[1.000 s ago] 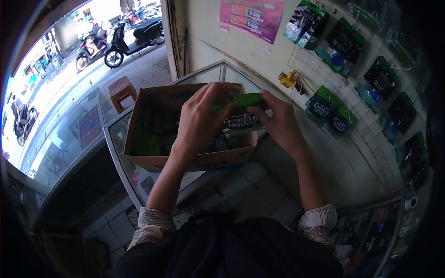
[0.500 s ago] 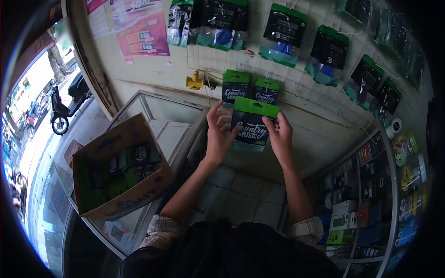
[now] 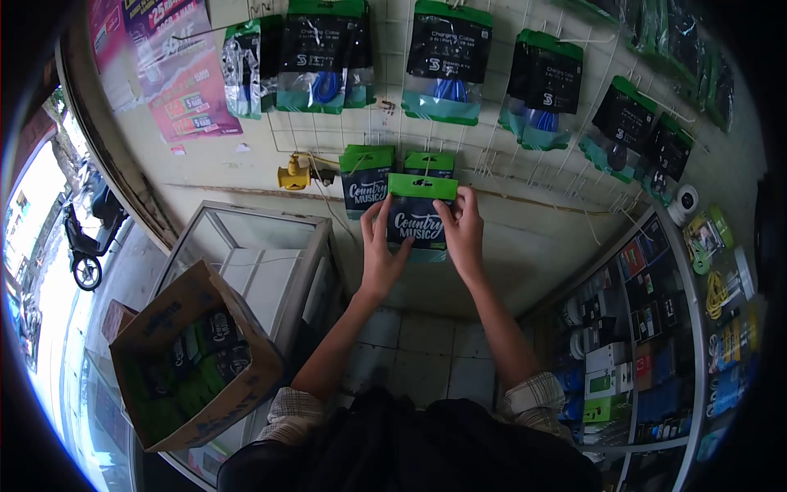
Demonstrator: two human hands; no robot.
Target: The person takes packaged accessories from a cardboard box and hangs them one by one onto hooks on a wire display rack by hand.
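Observation:
Between my two hands is a dark blue pouch (image 3: pixel 418 226) with a green top strip, a hang hole and the words "Country Music". My left hand (image 3: pixel 382 256) grips its left edge, fingers behind and thumb in front. At the upper right edge my right hand (image 3: pixel 463 234) pinches the same pouch. Just behind it, similar pouches (image 3: pixel 365 182) hang on the wire wall rack in two stacks. The held pouch overlaps the right stack (image 3: pixel 429 162) and hides its lower part. Whether its hole touches a hook cannot be made out.
An open cardboard box (image 3: pixel 239 399) of similar pouches stands on a glass display case (image 3: pixel 316 254) at left. Charging cable packs (image 3: pixel 449 61) hang above. A yellow valve (image 3: pixel 293 174) juts from the wall. A stocked glass cabinet (image 3: pixel 697 328) stands at right.
The view has shifted, so the wall items sit lower and further left. Both hands have brought the pouch closer to the hanging stacks, and my right hand has moved up along its edge.

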